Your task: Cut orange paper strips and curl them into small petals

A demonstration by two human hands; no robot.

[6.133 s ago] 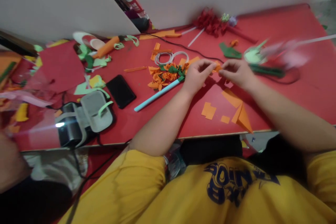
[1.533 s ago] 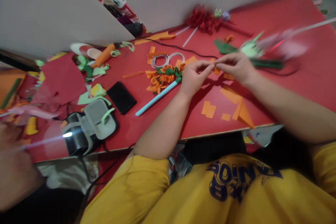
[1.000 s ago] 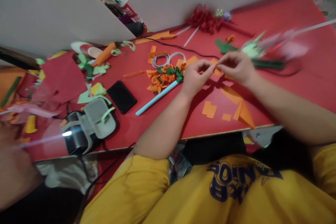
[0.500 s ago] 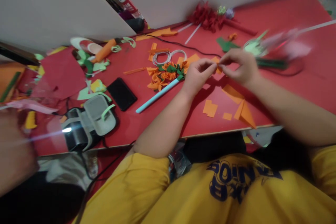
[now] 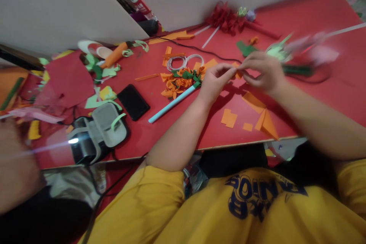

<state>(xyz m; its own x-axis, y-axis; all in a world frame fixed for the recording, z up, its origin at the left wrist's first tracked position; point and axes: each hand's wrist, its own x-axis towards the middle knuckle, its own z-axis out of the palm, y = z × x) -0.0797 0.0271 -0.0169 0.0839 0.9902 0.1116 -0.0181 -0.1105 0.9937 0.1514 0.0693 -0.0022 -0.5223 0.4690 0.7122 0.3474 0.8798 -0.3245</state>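
Observation:
My left hand and my right hand meet over the red table, both with thumb and fingertips pinched. Between them is a small piece of orange paper, partly hidden by the fingers. Left of my left hand lies a bunch of orange paper flowers with green bits, joined to a light blue paper stick. Cut orange paper squares and folded orange paper lie below my hands.
A black phone and an opened dark case lie to the left, near red paper sheets. Dark red paper flowers rest at the back. A thin black cable crosses the table. Another person's arm is at far left.
My right hand's fingers have shifted slightly around the orange paper. My left hand stays almost still, and the things on the table have not moved.

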